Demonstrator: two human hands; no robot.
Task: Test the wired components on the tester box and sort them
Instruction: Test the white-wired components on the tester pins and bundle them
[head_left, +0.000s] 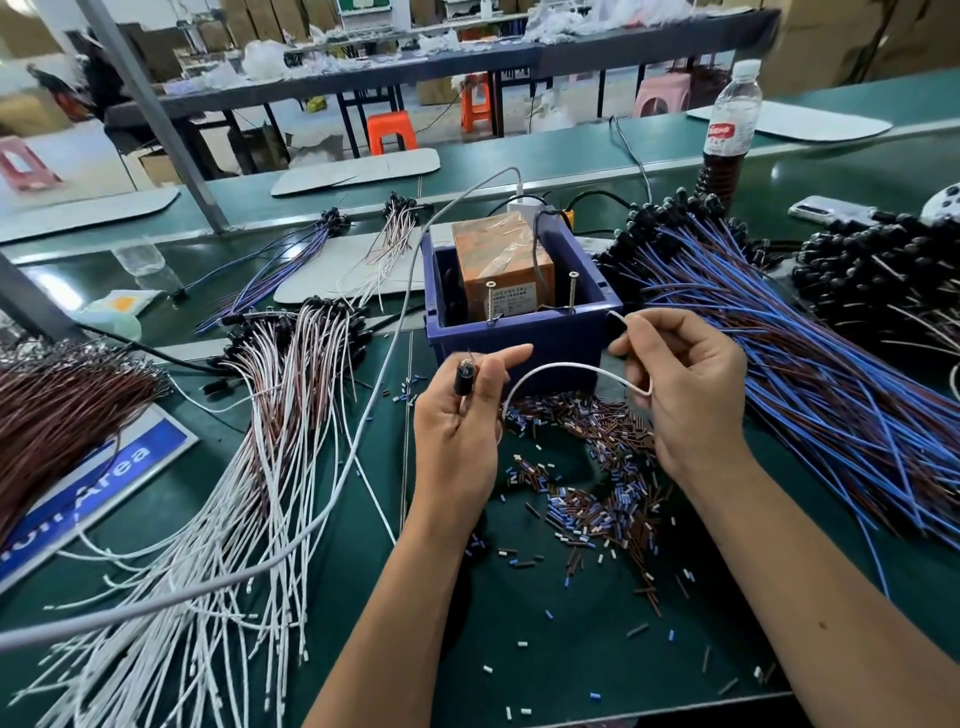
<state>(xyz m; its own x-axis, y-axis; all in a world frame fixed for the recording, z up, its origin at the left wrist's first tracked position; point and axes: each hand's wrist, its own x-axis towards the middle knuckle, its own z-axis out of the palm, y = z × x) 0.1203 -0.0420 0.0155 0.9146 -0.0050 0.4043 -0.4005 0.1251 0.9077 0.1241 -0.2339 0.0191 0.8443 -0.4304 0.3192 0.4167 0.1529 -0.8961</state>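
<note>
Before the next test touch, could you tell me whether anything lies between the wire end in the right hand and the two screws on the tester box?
Nothing visible does. The right hand pinches the white wire, whose end is beside the blue tester box, just right of the near screws.

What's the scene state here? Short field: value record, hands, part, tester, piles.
left hand: holds the black lamp holder of one wired component
right hand: pinches that component's white wire, free end near the tester box
tester box: blue bin holding an orange unit, two upright screws at its front rim
left of box: white-wired pile
right of box: blue-wired pile
in front of box: loose cut sleeve bits on green mat
contact with screws: not yet
</note>
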